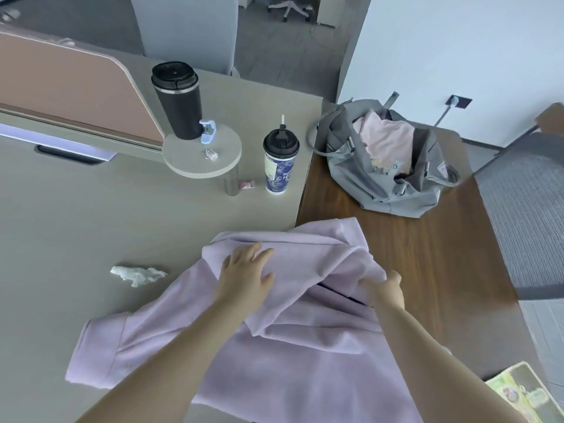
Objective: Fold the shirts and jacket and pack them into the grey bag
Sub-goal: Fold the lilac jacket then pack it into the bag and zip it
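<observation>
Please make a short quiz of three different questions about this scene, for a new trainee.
1. True or false: the grey bag is zipped closed.
2. Which hand pinches a fold of the lilac jacket? A) left hand B) right hand
3. Fill in: inside the bag, a ____ garment is visible.

Key
1. False: it is open.
2. B. The left hand lies flat on the fabric.
3. Pink.

Your two forearms bare to the frame's lower edge, no sleeves showing, your left hand point(244, 274) and right hand point(386, 288) ungloved above the lilac jacket point(274, 355), no rings, watch or bands visible
</observation>
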{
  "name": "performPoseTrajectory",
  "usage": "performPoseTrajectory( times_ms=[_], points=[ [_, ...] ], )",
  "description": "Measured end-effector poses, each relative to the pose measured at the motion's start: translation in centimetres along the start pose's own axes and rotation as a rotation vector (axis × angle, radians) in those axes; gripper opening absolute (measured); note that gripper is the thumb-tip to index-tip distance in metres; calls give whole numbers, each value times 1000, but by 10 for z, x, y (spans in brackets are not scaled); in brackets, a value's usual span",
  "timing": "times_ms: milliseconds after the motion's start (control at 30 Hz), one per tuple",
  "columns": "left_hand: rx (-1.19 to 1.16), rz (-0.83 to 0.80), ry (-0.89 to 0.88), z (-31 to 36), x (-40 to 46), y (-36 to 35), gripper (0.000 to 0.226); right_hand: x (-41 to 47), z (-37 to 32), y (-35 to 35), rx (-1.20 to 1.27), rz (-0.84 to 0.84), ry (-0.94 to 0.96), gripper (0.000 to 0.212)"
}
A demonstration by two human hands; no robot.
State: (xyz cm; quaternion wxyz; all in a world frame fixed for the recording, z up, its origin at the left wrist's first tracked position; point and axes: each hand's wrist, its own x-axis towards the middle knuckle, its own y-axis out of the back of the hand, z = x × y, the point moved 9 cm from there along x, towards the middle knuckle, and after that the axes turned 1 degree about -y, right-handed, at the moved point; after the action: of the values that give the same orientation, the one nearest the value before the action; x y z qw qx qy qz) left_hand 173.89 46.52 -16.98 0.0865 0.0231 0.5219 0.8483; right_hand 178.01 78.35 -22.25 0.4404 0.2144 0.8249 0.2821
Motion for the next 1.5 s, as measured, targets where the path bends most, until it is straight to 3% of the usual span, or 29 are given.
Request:
performPoseTrajectory(
  times_ms=[100,200,233,300,367,500,600,700,767,833,900,1000,1100,1167,1267,1333,1433,1500],
  points=[
    [224,-28,-48,10,29,-14,62,19,-25,3,67,33,207,45],
    [402,-162,26,3,55,-30,76,22,-63,26,244,88,436,37],
    [428,-206,75,-1,61,-33,73,24,-76,35,299,97,492,39],
    [435,-239,135,-5,69,-32,47,34,-94,44,358,80,542,46],
    [359,-211,159,-8,74,-27,27,49,-103,37,327,-2,500,57],
    [28,-38,326,-32,75,-6,38,65,-88,-1,134,-196,298,75],
    [155,-35,320,-30,72,-4,20,71,-82,-19,16,-191,272,69],
    [172,-7,104,4,67,-10,48,76,-85,-26,-2,-164,224,60],
    [162,-97,31,24,62,-26,69,77,-95,-25,-49,-135,256,48],
    [274,-214,75,26,57,-47,74,76,-111,-13,50,-65,347,36],
    [342,-225,138,23,55,-52,62,72,-127,6,303,-35,455,27],
    [303,-89,180,19,57,-39,59,75,-134,25,702,-104,441,24],
    [346,122,8,36,55,-18,66,91,-114,12,730,-226,253,26],
    [320,27,-28,42,50,-25,71,96,-99,5,610,-216,211,41],
    [333,-309,17,31,38,-55,90,85,-89,3,453,-150,216,50],
    [367,-437,-34,28,29,-70,84,81,-90,-3,422,-165,194,61],
    [425,-410,-125,34,18,-73,79,82,-97,-15,291,-217,168,72],
    [417,-327,-96,31,15,-68,74,83,-102,-19,289,-248,193,70]
  ],
)
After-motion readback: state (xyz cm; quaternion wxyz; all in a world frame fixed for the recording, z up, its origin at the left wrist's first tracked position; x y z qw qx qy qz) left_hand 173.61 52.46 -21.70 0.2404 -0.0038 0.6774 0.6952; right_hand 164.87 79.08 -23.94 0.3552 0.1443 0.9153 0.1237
